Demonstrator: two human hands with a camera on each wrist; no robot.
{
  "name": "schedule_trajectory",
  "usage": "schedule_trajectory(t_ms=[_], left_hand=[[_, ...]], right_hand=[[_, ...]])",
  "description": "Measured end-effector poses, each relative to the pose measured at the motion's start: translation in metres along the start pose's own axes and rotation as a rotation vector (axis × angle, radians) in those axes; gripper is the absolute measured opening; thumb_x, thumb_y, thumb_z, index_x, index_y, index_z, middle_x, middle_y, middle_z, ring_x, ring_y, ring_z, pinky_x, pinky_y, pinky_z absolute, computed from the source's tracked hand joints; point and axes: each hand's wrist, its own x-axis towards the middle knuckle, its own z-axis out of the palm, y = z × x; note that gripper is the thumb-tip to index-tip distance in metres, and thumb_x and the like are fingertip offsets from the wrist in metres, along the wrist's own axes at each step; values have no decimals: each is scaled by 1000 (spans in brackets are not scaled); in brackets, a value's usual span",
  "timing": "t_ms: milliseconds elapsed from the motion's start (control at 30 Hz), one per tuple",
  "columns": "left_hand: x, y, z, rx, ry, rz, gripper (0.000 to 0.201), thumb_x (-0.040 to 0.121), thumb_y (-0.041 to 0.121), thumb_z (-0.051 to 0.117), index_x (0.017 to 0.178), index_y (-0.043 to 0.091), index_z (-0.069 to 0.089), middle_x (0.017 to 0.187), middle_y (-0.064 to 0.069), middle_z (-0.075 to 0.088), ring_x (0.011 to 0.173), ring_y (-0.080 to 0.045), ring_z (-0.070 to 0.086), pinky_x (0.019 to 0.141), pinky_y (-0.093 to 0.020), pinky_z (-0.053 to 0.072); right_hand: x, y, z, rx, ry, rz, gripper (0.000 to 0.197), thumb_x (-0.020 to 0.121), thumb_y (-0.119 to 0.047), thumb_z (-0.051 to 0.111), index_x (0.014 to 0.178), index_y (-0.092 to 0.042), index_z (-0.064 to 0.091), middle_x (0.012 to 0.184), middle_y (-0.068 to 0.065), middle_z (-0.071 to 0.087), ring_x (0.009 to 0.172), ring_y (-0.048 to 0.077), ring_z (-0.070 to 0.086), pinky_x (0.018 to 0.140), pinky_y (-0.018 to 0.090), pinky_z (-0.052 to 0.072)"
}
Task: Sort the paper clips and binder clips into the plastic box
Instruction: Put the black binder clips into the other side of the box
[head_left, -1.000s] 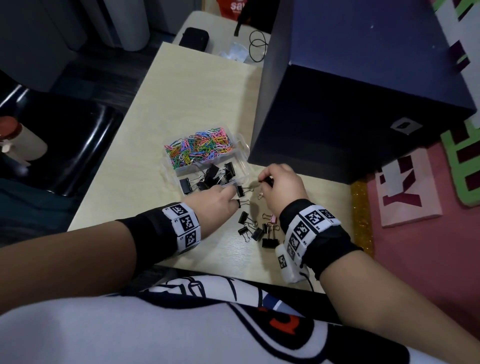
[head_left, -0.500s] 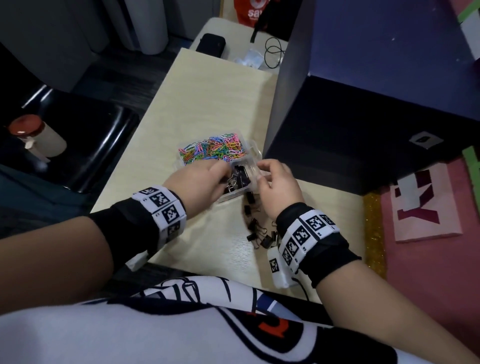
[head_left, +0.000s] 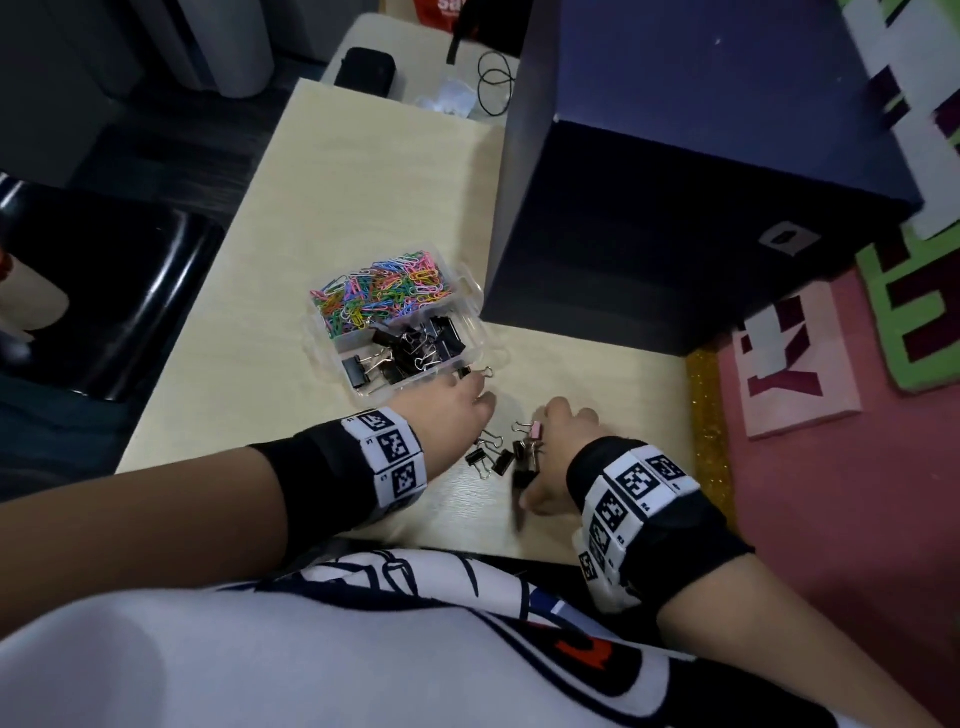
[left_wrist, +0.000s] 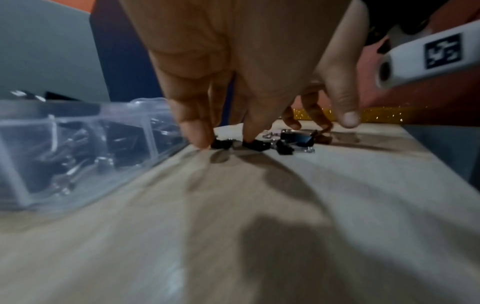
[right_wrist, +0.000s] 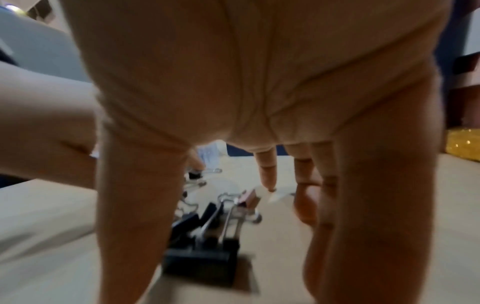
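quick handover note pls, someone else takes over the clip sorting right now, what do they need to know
Left hand: fingers down on the table just in front of the plastic box, tips at a small black binder clip; no firm grip visible.
Right hand: spread over the loose binder clips, fingers straight, holding nothing that shows.
Done: coloured paper clips fill the box's far compartment; several black binder clips lie in the near one.
Left: a handful of loose binder clips on the table, mostly black plus a pink one, go into the near compartment.
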Motion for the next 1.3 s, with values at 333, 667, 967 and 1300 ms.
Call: schedule_trajectory(t_ms=[333, 667, 967, 1300], left_hand=[[-2, -6, -3, 73, -61, -12, 22, 82, -1, 53, 103, 6, 52, 106, -11, 44, 92, -31, 56, 66, -39, 51], [-14, -10, 7, 61, -59, -59, 21, 81, 1, 56, 100, 8, 51, 105, -11, 45, 92, -30, 54, 65, -37, 48], [-25, -28, -10, -174, 304, -31, 22, 75, 11, 63, 95, 4, 59, 95, -16, 54, 76, -34, 57, 64, -37, 49], [-40, -69, -17, -133, 410, -181, 25, 75, 23, 51, 92, 7, 61, 87, -16, 56, 72, -35, 57, 57, -39, 50]], right_hand=[[8, 2, 19, 233, 221, -250, 46, 80, -19, 69, 120, -21, 47, 118, 5, 37, 88, 25, 60, 84, 32, 52], [19, -8, 17, 163, 321, -213, 29, 87, -17, 59, 115, -11, 52, 122, 7, 39, 79, 21, 53, 74, 26, 45], [15, -17, -8, 445, 465, -320, 29, 81, -24, 69, 105, -18, 55, 114, 0, 44, 79, 14, 49, 75, 20, 38], [10, -47, -22, 473, 494, -382, 61, 81, -31, 69, 135, -22, 41, 136, 3, 37, 116, 22, 53, 99, 29, 41]])
